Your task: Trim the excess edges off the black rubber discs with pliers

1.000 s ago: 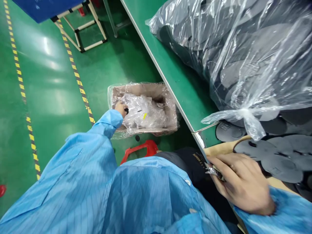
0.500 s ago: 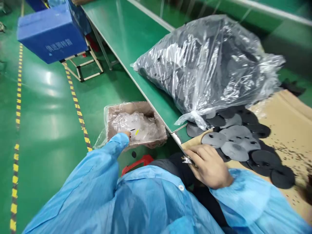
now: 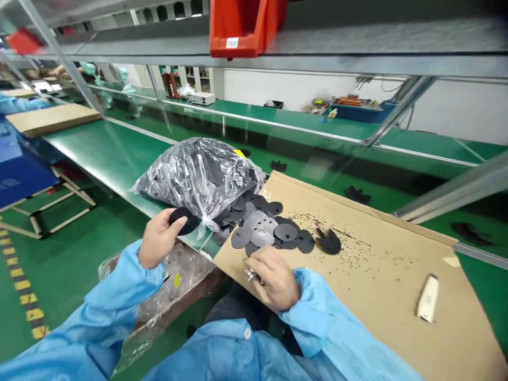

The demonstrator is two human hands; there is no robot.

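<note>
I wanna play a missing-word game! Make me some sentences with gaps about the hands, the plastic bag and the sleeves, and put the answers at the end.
The left hand holds a flat round disc coloured ____.
The right hand holds a small, shiny tool made of ____.
The clear plastic bag of dark discs lies on a ____ table.
Both sleeves are light ____.

Missing words: black; metal; green; blue

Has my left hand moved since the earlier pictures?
Yes, up: the left hand was down in the open box, and now it is raised clear of it, near the plastic bag.
</note>
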